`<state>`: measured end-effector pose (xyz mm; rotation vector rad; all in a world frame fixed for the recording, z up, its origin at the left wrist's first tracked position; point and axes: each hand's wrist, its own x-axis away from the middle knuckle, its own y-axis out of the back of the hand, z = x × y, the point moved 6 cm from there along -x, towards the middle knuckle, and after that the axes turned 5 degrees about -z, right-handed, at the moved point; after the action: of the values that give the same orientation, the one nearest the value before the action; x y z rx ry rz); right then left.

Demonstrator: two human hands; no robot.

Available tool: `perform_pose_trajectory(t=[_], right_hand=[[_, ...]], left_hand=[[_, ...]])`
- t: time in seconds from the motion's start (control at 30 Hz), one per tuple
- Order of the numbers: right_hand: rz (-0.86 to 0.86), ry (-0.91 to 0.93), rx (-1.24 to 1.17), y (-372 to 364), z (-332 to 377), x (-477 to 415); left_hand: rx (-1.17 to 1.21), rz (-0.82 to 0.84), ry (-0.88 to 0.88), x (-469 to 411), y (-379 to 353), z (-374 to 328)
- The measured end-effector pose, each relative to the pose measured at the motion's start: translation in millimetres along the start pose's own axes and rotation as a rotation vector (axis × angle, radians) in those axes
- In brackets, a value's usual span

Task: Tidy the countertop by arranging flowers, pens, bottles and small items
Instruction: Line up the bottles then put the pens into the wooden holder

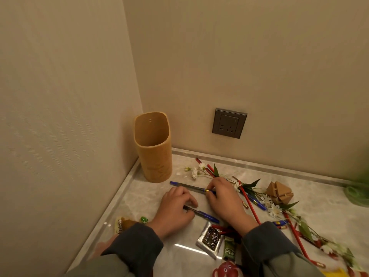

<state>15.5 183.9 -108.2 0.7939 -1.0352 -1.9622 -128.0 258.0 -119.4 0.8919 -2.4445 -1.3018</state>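
Pen 1 (207,216) is gripped by the curled left hand (175,206), its rear end hidden; pen 2 (185,184) is pinched by the right hand (225,196). Green object (357,189): blurred, cropped.

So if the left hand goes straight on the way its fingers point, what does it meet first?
Probably the upper blue pen, close to where the right hand pinches it. The left hand, gripping the lower pen, points up-right across bare countertop toward it.
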Motion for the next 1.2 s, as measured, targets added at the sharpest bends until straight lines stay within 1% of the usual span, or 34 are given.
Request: perform_pose_trajectory(t=[0.1, 0.27, 0.4, 0.47, 0.53, 0.7, 0.83, 0.9, 0.97, 1.0, 1.07, 1.13, 1.2], right_hand=[[-0.005, -0.051, -0.069, 7, 0, 0], [-0.010, -0.069, -0.097, 17, 1, 0], [-0.020, -0.140, -0.175, 26, -3, 3], [-0.021, -0.192, -0.265, 31, -5, 6], [-0.028, -0.240, -0.363, 39, -6, 9], [-0.042, -0.351, -0.603, 66, -7, 18], [-0.061, -0.396, -0.752, 96, -12, 24], [-0.055, -0.412, -0.810, 109, -17, 27], [-0.038, -0.436, -0.886, 117, -25, 30], [-0.031, -0.449, -0.894, 119, -29, 32], [-0.040, -0.472, -0.835, 120, -44, 36], [-0.065, -0.481, -0.727, 117, -62, 40], [-0.057, -0.462, -0.563, 110, -80, 44]], left_hand=[[-0.084, 0.000, -0.044, 2, 0, -2], [-0.107, 0.009, -0.073, 2, 4, -10], [-0.037, -0.110, -0.059, 5, 15, -15], [-0.011, -0.174, -0.057, 6, 23, -20], [-0.014, -0.189, -0.063, 4, 27, -29], [0.102, -0.114, -0.008, -2, 25, -53], [0.179, -0.097, 0.030, -7, 17, -74], [0.213, -0.049, 0.036, -11, 7, -86], [0.325, 0.015, 0.078, -15, -8, -97], [0.385, 0.027, 0.113, -16, -14, -99], [0.449, 0.014, 0.181, -20, -25, -102], [0.467, 0.005, 0.240, -22, -33, -102], [0.458, 0.008, 0.281, -24, -41, -101]])
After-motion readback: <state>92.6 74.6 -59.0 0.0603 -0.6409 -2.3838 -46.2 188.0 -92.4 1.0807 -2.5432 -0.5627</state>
